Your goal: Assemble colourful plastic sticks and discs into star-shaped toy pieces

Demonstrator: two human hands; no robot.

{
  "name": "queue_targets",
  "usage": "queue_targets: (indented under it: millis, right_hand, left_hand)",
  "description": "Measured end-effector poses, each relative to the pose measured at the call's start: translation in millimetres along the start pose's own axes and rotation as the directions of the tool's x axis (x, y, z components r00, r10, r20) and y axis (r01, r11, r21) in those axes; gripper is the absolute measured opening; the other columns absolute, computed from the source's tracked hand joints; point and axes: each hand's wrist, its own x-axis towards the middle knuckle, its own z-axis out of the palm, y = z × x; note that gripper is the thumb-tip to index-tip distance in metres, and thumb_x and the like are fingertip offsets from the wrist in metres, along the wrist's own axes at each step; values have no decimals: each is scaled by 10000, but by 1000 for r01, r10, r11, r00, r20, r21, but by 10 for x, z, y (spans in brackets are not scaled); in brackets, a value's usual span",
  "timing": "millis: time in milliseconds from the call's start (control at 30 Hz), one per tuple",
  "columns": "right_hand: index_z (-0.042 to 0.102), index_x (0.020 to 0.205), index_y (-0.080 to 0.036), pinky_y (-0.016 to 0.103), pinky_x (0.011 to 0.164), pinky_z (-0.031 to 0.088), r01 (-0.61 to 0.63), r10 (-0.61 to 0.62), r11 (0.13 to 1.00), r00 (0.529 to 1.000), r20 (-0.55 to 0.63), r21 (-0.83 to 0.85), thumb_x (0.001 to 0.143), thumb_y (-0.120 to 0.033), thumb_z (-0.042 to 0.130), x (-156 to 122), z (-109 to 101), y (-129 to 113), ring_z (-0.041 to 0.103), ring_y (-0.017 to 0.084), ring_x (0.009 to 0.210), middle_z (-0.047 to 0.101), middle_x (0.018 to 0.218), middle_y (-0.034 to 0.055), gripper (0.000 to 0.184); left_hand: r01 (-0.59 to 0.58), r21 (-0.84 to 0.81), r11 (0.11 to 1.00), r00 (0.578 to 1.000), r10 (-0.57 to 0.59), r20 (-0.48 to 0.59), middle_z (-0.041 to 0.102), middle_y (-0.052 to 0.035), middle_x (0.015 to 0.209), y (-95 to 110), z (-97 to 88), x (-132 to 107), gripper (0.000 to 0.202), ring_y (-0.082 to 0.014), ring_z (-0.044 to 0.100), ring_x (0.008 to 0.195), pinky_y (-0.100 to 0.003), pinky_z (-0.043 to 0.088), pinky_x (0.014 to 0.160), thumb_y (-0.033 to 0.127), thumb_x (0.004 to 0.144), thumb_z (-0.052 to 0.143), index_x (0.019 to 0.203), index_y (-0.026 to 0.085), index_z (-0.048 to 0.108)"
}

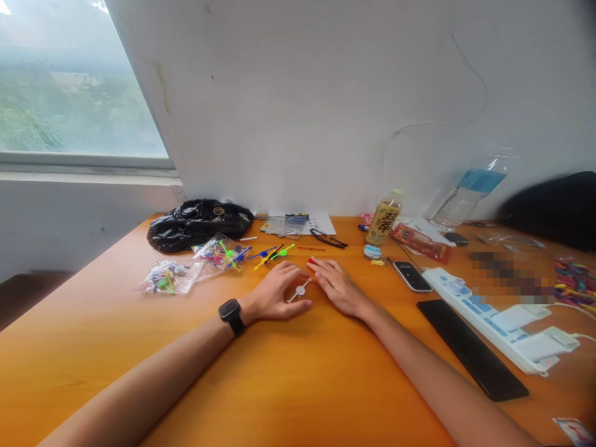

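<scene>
Apparent positioning step at the table: left hand, unclosed, curves around a white arrow piece, while right hand meets a red piece, grip unclear; firm hold would call for pinching.

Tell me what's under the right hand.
The table lies beneath the right hand, and a bit of a red piece shows at its fingertips. What the palm and fingers cover can't be seen, including how far the red piece extends.
</scene>
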Motion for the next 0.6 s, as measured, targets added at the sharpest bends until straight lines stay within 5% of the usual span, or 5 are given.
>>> queue_targets:
  millis: [267, 367, 500, 600]
  right_hand:
    - [739, 1137, -250, 471, 1081, 476, -4, 38, 985, 980, -193, 170, 1096, -476, 409, 44, -47, -45, 621, 284, 1178, 703, 1195, 108, 402]
    - [736, 1005, -237, 452, 1019, 500, -31, 83, 971, 974, -209, 239, 1084, -483, 444, 46, -77, -63, 655, 278, 1066, 706, 1075, 109, 390]
    - [731, 1081, -245, 416, 965, 527, -64, 111, 923, 989, -102, 379, 1042, -489, 552, 5, -101, -139, 689, 262, 1024, 735, 1071, 85, 304]
    - [713, 1164, -249, 411, 974, 541, -111, 154, 859, 987, -46, 500, 1023, -493, 587, -26, -91, -170, 710, 264, 1064, 756, 1144, 81, 308]
  left_hand:
    - [-5, 32, 999, 1000, 5, -12, 720, -106, 1181, -49, 57, 2, 261, -288, 641, 1099, -453, 496, 1019, 374, 921, 672, 1152, 257, 706]
    - [110, 135, 985, 991, -99, -89, 738, -86, 1031, -112, 84, -2, 130, -285, 636, 1021, -456, 508, 958, 265, 945, 615, 1027, 254, 715]
    - [311, 258, 915, 910, -207, -360, 713, -99, 1105, -199, 80, -17, 224, -320, 567, 1120, -492, 481, 1004, 143, 937, 554, 1098, 235, 679]
    - [237, 234, 943, 925, -146, -351, 688, -94, 1147, -196, 81, -20, 244, -293, 575, 1122, -458, 486, 1012, 139, 948, 539, 1145, 235, 647]
